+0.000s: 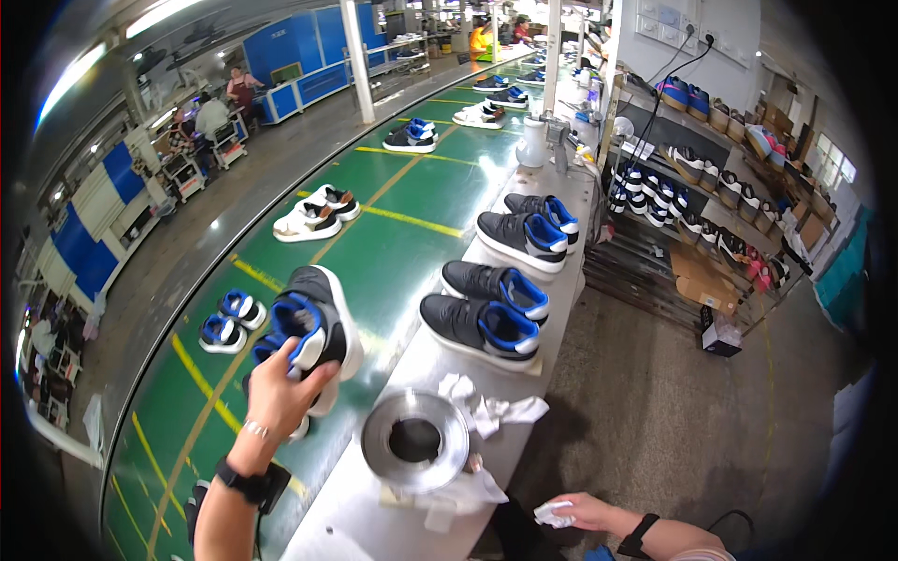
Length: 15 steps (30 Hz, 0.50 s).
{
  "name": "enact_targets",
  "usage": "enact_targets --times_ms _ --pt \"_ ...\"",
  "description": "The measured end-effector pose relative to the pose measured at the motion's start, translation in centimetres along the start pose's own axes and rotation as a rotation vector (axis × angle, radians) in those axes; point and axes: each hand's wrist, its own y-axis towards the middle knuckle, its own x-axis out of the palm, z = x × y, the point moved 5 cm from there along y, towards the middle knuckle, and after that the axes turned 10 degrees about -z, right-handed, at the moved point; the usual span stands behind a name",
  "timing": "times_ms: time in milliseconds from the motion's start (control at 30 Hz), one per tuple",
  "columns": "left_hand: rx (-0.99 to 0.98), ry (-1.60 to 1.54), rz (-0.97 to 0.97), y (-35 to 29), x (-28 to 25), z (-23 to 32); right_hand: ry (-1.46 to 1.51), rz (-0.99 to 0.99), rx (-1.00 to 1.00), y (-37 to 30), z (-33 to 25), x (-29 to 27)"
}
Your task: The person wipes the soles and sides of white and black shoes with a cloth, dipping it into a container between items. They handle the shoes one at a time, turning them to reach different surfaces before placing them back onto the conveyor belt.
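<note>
Your left hand [279, 393] hides part of the shoes [313, 327] it grips. Your right forearm [673, 540] is cut off by the lower edge. The far workers [210, 112] are too small to make out.

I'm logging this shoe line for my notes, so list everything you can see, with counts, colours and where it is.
Held shoes: two, black with blue, over the green belt
Ledge shoes: four, dark with blue, on the metal ledge
Small shoes: two, blue and white, on the belt
White shoes: two, mid belt
Metal bowl: one, silver, on the ledge
White rags: several, beside the bowl
Shoe racks: right side, many shoes
Left hand: grips the held shoes
Right hand: holds a white cloth
</note>
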Motion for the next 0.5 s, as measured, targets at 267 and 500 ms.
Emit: enact_targets --times_ms 267,500 --pt "0.088 0.543 -0.049 -28.0 -0.5 -0.4 0.003 -0.258 -0.414 -4.1 -10.0 10.8" --pt "-0.371 0.634 -0.193 -40.6 7.9 -9.2 -1.242 0.031 -1.149 0.0 -20.8 23.1"
